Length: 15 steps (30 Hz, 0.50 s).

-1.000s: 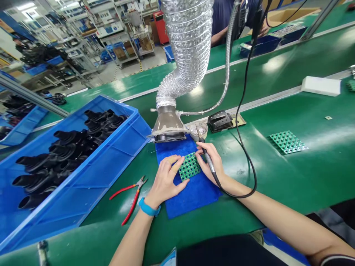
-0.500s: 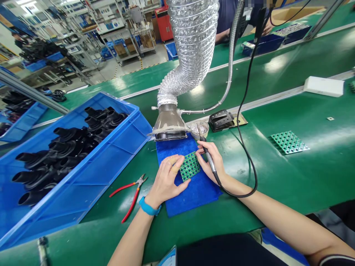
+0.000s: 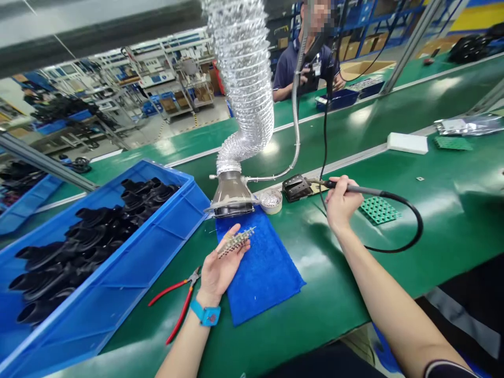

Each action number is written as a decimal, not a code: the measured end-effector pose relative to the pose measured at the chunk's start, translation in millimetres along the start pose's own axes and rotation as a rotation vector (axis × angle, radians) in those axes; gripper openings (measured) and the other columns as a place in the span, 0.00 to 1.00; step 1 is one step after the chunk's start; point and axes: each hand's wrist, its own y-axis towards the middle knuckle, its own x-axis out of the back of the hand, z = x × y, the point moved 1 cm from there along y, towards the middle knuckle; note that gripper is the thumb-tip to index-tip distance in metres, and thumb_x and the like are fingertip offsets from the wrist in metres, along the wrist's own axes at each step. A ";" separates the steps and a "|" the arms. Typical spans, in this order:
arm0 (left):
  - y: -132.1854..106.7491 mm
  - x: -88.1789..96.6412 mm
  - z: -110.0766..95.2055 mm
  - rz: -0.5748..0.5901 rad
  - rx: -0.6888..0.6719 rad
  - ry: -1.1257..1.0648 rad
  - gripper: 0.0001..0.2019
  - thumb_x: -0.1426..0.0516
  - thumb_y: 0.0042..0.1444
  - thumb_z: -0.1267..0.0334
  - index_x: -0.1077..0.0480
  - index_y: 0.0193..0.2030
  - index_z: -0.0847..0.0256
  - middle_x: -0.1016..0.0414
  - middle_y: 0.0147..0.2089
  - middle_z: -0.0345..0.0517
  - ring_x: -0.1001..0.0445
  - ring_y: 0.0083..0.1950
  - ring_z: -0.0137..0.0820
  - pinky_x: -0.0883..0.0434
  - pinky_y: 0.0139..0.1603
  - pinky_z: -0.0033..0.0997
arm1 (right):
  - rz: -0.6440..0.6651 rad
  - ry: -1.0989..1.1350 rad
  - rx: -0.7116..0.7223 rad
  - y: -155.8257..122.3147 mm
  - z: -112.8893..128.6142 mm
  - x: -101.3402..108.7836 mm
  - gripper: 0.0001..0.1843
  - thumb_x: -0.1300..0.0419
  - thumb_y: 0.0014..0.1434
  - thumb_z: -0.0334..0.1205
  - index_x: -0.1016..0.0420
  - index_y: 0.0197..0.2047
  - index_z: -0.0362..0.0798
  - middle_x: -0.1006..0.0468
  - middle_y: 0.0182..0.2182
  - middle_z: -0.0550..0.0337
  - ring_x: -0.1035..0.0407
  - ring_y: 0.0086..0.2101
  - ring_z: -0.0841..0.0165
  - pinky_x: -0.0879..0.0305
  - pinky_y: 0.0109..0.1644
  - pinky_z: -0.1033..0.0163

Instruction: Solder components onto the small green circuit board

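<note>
My left hand (image 3: 220, 265) lies palm up above the blue cloth (image 3: 260, 270) and holds a small circuit board (image 3: 235, 242) by its edge, turned over so several pins show. My right hand (image 3: 340, 202) is closed round a soldering iron (image 3: 356, 189) with a black cable, held level with its tip pointing left at the black iron stand (image 3: 297, 187). The silver fume hood (image 3: 231, 195) on its ribbed duct hangs just beyond the cloth.
A blue bin (image 3: 157, 231) of black rubber parts stands at the left. Red-handled cutters (image 3: 179, 299) lie beside the cloth. A tin of cleaning wool (image 3: 271, 199), a second green board (image 3: 378, 209) and a white box (image 3: 407, 143) sit on the green table. Another person (image 3: 303, 63) works across the belt.
My left hand lifted the board off the cloth and flipped it over. My right hand carried the soldering iron away to the right, toward the stand. The camera tilted up.
</note>
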 end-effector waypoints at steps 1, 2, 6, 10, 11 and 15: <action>-0.5 -0.7 0.6 -0.009 0.019 -0.055 0.40 0.34 0.47 0.43 0.31 0.64 0.62 0.23 0.57 0.56 0.25 0.56 0.45 0.35 0.67 0.46 | 0.005 -0.012 -0.016 7.7 -5.0 0.7 0.29 0.51 0.68 0.62 0.25 0.34 0.45 0.36 0.15 0.68 0.39 0.14 0.72 0.44 0.19 0.66; -1.0 -1.2 1.4 -0.020 0.034 -0.104 0.38 0.35 0.48 0.43 0.30 0.63 0.62 0.23 0.57 0.56 0.25 0.56 0.45 0.35 0.66 0.46 | 0.020 -0.018 -0.034 14.4 -10.3 1.3 0.30 0.51 0.68 0.63 0.25 0.34 0.45 0.36 0.13 0.68 0.39 0.13 0.72 0.43 0.20 0.66; -1.7 -3.9 4.6 -0.080 0.092 -0.245 0.31 0.36 0.49 0.46 0.25 0.56 0.64 0.21 0.54 0.58 0.24 0.55 0.46 0.32 0.63 0.47 | 0.109 0.029 -0.128 34.7 -32.6 0.1 0.33 0.50 0.64 0.68 0.24 0.36 0.44 0.35 0.13 0.67 0.38 0.14 0.70 0.41 0.20 0.65; -0.6 -9.8 5.0 -0.146 0.136 -0.298 0.27 0.39 0.54 0.48 0.25 0.53 0.69 0.22 0.51 0.62 0.23 0.53 0.44 0.30 0.62 0.44 | 0.194 0.110 -0.215 47.3 -51.4 -4.9 0.34 0.46 0.60 0.71 0.24 0.38 0.45 0.33 0.15 0.66 0.37 0.15 0.69 0.40 0.21 0.63; -0.3 -11.5 4.9 -0.158 0.140 -0.302 0.27 0.39 0.56 0.48 0.26 0.54 0.69 0.22 0.51 0.62 0.23 0.53 0.43 0.30 0.62 0.43 | 0.217 0.106 -0.225 49.5 -55.0 -5.3 0.34 0.46 0.60 0.71 0.24 0.38 0.44 0.33 0.15 0.65 0.37 0.15 0.69 0.40 0.21 0.62; 0.3 -15.9 5.6 -0.159 0.145 -0.293 0.28 0.42 0.58 0.45 0.26 0.54 0.71 0.22 0.51 0.62 0.23 0.54 0.41 0.30 0.62 0.41 | 0.293 0.051 -0.246 54.9 -62.6 -2.8 0.33 0.45 0.61 0.68 0.22 0.38 0.43 0.33 0.15 0.64 0.38 0.15 0.69 0.42 0.23 0.61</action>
